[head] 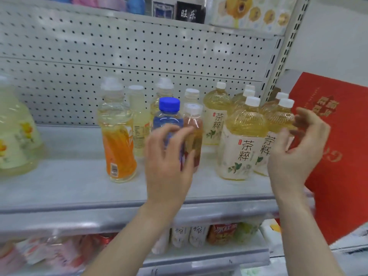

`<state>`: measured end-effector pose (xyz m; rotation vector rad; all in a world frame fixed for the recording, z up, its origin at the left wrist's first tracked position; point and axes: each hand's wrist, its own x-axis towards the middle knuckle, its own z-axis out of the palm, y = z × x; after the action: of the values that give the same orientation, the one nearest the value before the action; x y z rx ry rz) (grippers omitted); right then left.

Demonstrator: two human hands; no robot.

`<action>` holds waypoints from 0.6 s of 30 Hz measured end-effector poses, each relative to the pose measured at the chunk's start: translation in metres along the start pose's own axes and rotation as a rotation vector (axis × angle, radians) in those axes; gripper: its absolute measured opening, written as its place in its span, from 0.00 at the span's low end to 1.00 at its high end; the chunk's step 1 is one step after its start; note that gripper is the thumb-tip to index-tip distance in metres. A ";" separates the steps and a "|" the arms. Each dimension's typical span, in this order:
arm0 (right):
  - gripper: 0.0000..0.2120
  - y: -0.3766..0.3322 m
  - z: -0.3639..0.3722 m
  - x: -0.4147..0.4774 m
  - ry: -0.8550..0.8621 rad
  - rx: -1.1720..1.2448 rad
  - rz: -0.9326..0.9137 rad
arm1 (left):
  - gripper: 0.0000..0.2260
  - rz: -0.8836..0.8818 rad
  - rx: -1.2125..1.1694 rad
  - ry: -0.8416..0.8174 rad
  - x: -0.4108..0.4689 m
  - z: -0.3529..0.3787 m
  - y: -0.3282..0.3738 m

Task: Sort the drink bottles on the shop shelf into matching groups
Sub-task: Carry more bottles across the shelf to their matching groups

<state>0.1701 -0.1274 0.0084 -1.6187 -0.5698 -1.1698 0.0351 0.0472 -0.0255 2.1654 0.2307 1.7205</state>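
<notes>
Both forearms are bare up to the wrists, and the left hand (167, 162) and right hand (294, 156) wear nothing.

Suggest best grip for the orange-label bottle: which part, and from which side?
Grip the orange-label bottle at mid-label, probably from the front-left. It stands upright, with bare shelf ahead and left, while a pale bottle crowds its back right.

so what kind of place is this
Most likely a shop aisle. A metal shelf with a pegboard back holds a group of matching tea bottles with printed labels, and packaged goods fill the shelves above and below it.
</notes>
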 end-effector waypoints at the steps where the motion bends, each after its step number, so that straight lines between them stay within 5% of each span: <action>1: 0.17 -0.017 0.010 -0.005 -0.033 0.027 -0.051 | 0.28 -0.101 0.005 -0.003 0.002 -0.007 -0.013; 3: 0.17 -0.045 0.035 -0.018 -0.184 0.077 -0.094 | 0.36 -0.321 -0.082 -0.141 0.004 -0.013 -0.033; 5: 0.20 -0.060 0.061 -0.032 -0.388 0.093 -0.064 | 0.33 -0.498 -0.262 -0.288 0.005 -0.016 -0.040; 10: 0.34 -0.062 0.094 -0.055 -0.786 0.213 0.298 | 0.20 -0.532 -0.394 -0.411 0.008 -0.029 -0.048; 18: 0.35 -0.063 0.094 -0.063 -0.770 0.296 0.418 | 0.24 -0.579 -0.570 -0.184 0.000 -0.065 -0.030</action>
<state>0.1310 -0.0074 -0.0204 -1.7826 -0.7872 -0.1146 -0.0248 0.0861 -0.0248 1.6115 0.2486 1.0859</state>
